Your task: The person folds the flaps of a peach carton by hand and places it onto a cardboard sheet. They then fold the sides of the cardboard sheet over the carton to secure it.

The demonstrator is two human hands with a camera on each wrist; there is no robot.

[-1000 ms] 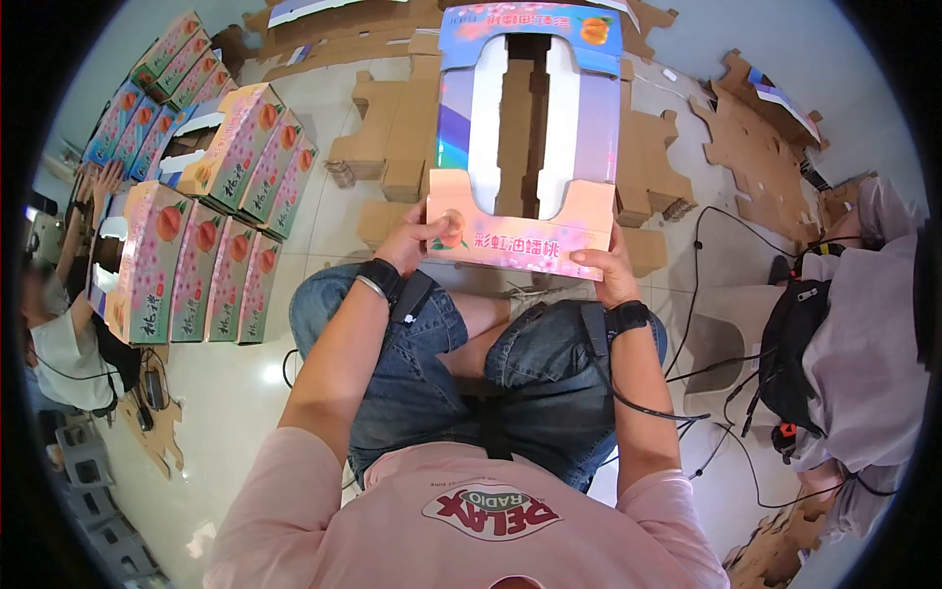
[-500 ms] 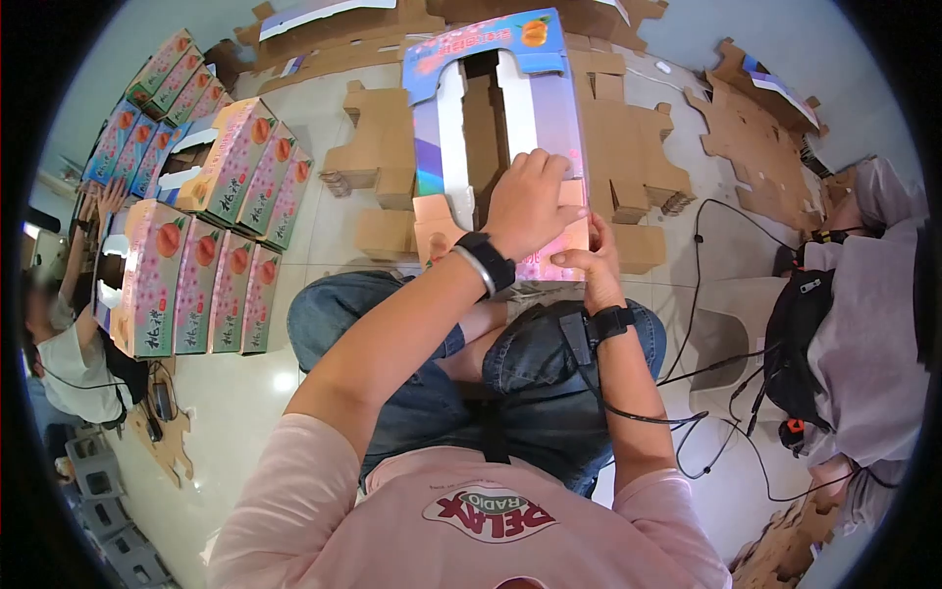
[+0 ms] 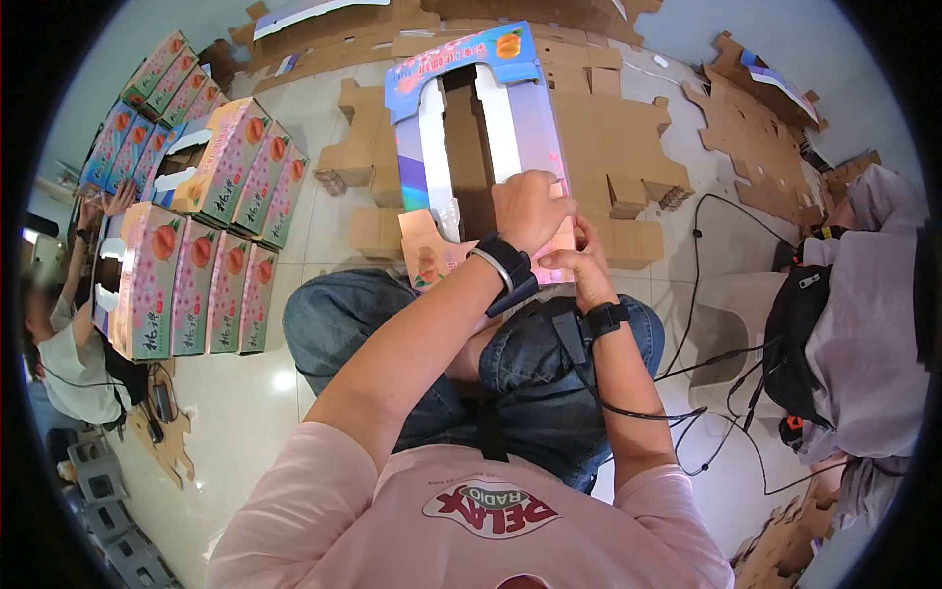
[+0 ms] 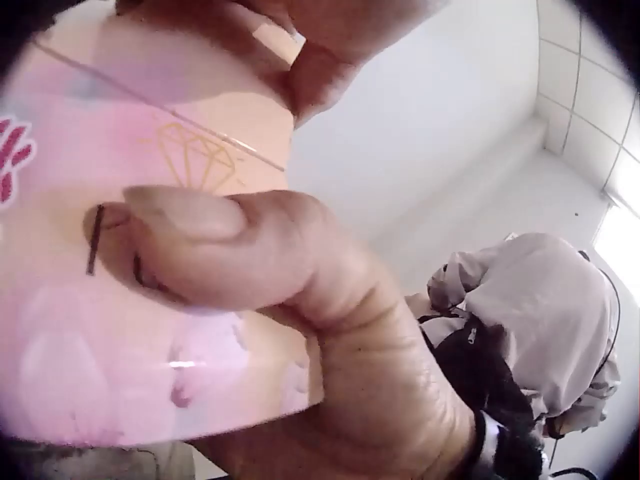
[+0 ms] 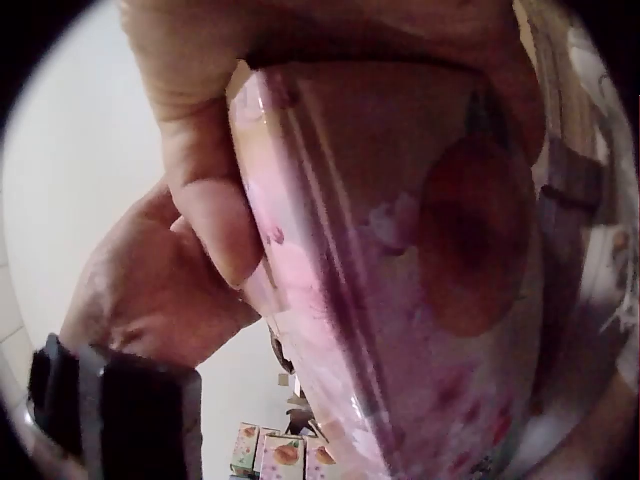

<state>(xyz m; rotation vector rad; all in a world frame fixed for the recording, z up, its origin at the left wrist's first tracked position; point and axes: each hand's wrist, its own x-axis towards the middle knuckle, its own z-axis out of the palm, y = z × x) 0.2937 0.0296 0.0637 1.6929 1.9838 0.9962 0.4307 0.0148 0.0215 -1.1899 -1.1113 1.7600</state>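
Note:
A printed cardboard fruit carton (image 3: 531,118), blue at its far end and peach-pink at its near end, stands in front of me with its long top opening towards me. My left hand (image 3: 528,210) reaches across to the near right corner, its bent fingers gripping the top edge. At that corner my right hand (image 3: 587,270) holds the carton. In the left wrist view the right thumb (image 4: 220,245) presses the pink panel (image 4: 195,130) beside a short dark slot. Right wrist view: fingers (image 5: 215,220) wrap over the corner above a printed peach (image 5: 475,235).
Finished-looking printed cartons (image 3: 201,265) stand stacked at the left, where another person's hands (image 3: 116,201) reach in. Flat brown cardboard (image 3: 628,147) lies under and beyond my carton. Black cables (image 3: 677,417) run at my right, near a person in a grey top (image 3: 863,324).
My left hand has left the carton's near left corner and crossed to its near right corner. The carton has shifted left and turned slightly; my right hand keeps its hold.

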